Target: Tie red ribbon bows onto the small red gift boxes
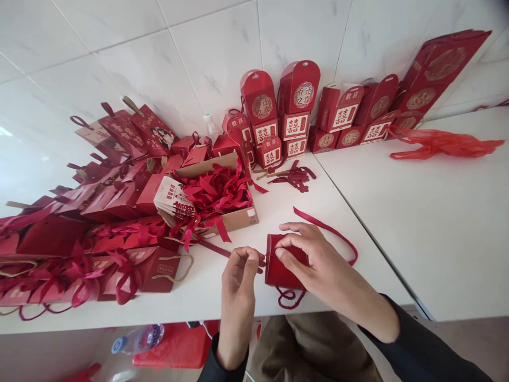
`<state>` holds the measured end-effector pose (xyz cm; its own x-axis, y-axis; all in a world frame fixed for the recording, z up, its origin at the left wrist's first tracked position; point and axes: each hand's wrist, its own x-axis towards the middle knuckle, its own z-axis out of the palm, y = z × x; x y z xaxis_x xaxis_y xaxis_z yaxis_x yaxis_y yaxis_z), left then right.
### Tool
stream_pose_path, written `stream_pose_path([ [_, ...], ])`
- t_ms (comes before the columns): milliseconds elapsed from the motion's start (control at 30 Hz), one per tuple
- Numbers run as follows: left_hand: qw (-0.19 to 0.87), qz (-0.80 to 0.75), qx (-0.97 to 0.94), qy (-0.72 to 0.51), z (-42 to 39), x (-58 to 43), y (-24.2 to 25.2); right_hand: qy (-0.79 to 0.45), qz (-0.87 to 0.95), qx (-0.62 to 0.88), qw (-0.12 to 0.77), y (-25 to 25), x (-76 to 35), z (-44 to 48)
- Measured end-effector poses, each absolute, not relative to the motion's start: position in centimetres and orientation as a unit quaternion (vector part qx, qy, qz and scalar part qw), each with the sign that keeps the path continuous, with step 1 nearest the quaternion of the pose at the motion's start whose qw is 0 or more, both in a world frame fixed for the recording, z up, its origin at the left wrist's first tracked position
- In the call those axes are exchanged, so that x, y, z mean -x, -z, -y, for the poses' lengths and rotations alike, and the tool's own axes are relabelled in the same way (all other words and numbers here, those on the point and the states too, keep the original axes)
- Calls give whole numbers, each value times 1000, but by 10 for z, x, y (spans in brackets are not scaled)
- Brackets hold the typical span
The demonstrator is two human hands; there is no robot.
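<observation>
A small red gift box [274, 270] lies on the white table in front of me, with a dark red cord loop [292, 298] hanging from its near side. My left hand [241, 284] is just left of the box, its thumb and fingertips pinched on a dark red ribbon [214, 248] that trails toward the upper left. Over the box's top rests my right hand [316, 257], thumb and index fingertips brought together at its left part; what lies between them is too small to tell. Another stretch of red ribbon [338, 233] curves behind the right hand.
An open cardboard box [238, 218] holds red ribbons [217, 188] and printed cards [170, 195]. Rows of red gift boxes [131, 201] fill the left side; more stacked boxes [296, 124] line the tiled wall. A red plastic bag [445, 144] lies right; tassels [296, 178] lie behind.
</observation>
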<state>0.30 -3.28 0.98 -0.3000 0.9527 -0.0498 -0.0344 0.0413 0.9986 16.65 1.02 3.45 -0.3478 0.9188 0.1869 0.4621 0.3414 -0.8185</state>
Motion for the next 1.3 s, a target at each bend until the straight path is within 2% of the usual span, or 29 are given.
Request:
stream_pose_path([
  [133,416,-588,-449,-529,30,-6,-17,-343,747,460,336,-34,-164,-12],
  [367,439,-583,-437,-526,28,-9,-14,-365,732,463,342,-34,-161,-10],
  [533,481,-556,-284,-616,31,9,-13,-350,663,514,416,-36,-182,0],
  [733,443,-591,-126,-662,40,56,-7,-342,510,648,451,-7,-242,34],
  [800,422,-613,-99,-661,50,58,-4,-391,483,660,423,7,-253,48],
  [867,413,-643,-115,-635,62,48,0,-500,468,629,368,17,-253,59],
  [967,452,-673,-192,-553,75,22,7,-647,404,563,318,19,-236,61],
  [1100,433,-718,-279,-468,68,-5,17,-736,221,495,405,8,-213,44],
  [1200,433,-680,-327,-493,50,-12,16,-774,65,413,475,-1,-208,30],
  [1300,419,-594,-441,-526,34,-15,4,-765,35,379,520,-8,-208,22],
])
